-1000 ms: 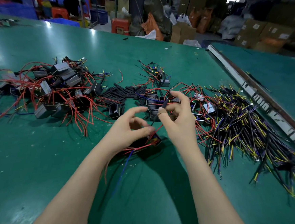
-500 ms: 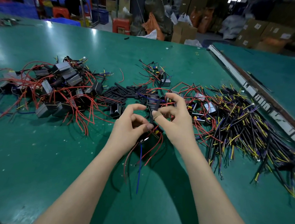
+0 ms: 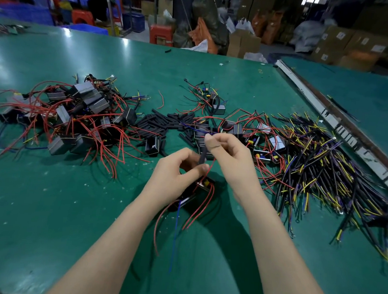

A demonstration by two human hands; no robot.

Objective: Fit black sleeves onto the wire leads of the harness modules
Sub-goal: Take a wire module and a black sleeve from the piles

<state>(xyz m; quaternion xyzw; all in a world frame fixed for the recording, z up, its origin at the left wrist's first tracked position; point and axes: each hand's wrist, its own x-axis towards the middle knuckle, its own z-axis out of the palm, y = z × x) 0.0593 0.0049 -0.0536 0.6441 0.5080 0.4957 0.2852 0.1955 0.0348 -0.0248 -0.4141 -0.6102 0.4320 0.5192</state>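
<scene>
Black sleeve stands upright between my two hands: my right hand pinches its top between thumb and forefinger, my left hand pinches the red wire at its lower end. Just below my left fingers hangs the module, wires trailing toward me over the green table.

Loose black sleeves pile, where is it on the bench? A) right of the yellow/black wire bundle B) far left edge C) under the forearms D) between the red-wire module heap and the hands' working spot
D: the loose black sleeves lie just right of the red-wire module heap, behind the left hand and right hand.
</scene>
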